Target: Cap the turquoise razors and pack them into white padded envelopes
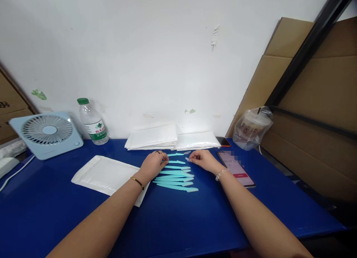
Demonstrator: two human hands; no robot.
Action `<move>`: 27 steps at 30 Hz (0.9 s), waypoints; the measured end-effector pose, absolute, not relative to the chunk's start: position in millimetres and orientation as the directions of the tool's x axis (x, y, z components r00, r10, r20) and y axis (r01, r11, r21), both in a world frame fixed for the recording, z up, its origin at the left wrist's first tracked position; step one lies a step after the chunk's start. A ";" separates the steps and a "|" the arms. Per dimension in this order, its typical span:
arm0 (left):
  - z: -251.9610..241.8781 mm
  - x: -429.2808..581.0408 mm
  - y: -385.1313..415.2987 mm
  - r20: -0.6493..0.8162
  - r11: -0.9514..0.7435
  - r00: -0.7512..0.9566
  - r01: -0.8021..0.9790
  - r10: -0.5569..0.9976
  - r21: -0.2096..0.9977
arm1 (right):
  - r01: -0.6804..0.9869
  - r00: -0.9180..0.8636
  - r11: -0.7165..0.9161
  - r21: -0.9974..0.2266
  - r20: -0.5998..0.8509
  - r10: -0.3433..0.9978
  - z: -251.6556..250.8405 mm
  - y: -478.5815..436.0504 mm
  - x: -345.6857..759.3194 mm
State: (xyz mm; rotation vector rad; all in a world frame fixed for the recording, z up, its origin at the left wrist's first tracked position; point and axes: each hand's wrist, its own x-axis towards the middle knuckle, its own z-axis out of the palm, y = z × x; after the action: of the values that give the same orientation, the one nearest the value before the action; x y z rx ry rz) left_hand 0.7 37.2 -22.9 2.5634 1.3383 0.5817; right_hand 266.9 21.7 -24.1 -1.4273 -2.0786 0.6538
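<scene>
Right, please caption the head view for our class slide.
Left hand at teal razors, right hand at a small clear cap, blue table.

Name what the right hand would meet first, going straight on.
Past the clear blade cap by the right hand, probably the turquoise eyebrow razor at the left hand; depth is unclear.

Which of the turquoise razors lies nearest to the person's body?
The bottom turquoise razor in the picture; its pale end reaches farthest right, and all the other razors lie beyond it, closer to the wall.

A blue table (173, 224) carries turquoise razors (175, 172), white envelopes (152, 137), fan (49, 133), bottle (93, 124), bagged cup (252, 127) and phone (232, 165)
</scene>
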 end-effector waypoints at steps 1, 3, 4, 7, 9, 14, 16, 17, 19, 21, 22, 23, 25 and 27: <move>-22.9 0.6 37.3 0.250 -0.571 0.514 0.743 0.821 0.349 | 0.678 -0.300 0.334 -0.655 0.169 0.939 -24.4 21.7 267.0; -22.7 0.5 37.2 0.244 -0.566 0.510 0.743 0.825 0.358 | 0.661 -0.308 0.359 -0.659 0.199 0.931 -25.4 21.5 267.5; -22.5 0.5 37.1 0.242 -0.564 0.510 0.743 0.826 0.360 | 0.652 -0.316 0.371 -0.661 0.208 0.926 -26.1 21.2 267.6; -22.2 1.0 37.1 0.239 -0.560 0.507 0.743 0.828 0.365 | 0.637 -0.334 0.397 -0.661 0.228 0.915 -28.5 20.1 264.2; -22.4 1.7 37.6 0.233 -0.555 0.505 0.741 0.831 0.378 | 0.633 -0.340 0.416 -0.652 0.248 0.907 -30.4 19.2 258.4; -22.9 3.3 38.0 0.176 -0.531 0.511 0.721 0.841 0.446 | 0.646 -0.373 0.470 -0.602 0.288 0.882 -31.2 16.6 243.2; -21.9 3.4 36.7 0.168 -0.540 0.527 0.711 0.833 0.451 | 0.644 -0.399 0.494 -0.584 0.295 0.868 -29.0 16.6 242.6; -21.1 3.4 35.7 0.187 -0.552 0.529 0.710 0.828 0.438 | 0.650 -0.395 0.505 -0.568 0.314 0.863 -27.8 17.4 243.9; -19.6 3.1 33.8 0.256 -0.579 0.519 0.717 0.815 0.389 | 0.690 -0.348 0.514 -0.510 0.388 0.853 -26.7 20.5 248.7; -19.0 2.8 32.5 0.306 -0.598 0.516 0.728 0.800 0.335 | 0.742 -0.305 0.507 -0.438 0.452 0.838 -28.4 25.3 254.6; -19.2 2.8 32.2 0.308 -0.602 0.521 0.735 0.796 0.313 | 0.761 -0.303 0.503 -0.410 0.460 0.834 -30.3 27.9 257.4; -19.7 2.8 32.0 0.298 -0.603 0.529 0.741 0.795 0.294 | 0.774 -0.312 0.499 -0.390 0.452 0.836 -32.6 30.3 259.7; -21.1 3.0 31.8 0.260 -0.602 0.546 0.752 0.797 0.268 | 0.785 -0.333 0.492 -0.377 0.413 0.848 -37.2 33.8 262.4; -22.1 3.7 31.3 0.228 -0.604 0.560 0.752 0.797 0.263 | 0.789 -0.328 0.476 -0.388 0.389 0.861 -40.2 35.1 262.5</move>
State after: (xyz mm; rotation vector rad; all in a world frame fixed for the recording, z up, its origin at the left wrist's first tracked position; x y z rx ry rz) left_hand 3.7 31.3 -22.1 2.6528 1.3249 0.4929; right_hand 262.5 35.1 -40.2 -1.3614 -2.1790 0.1716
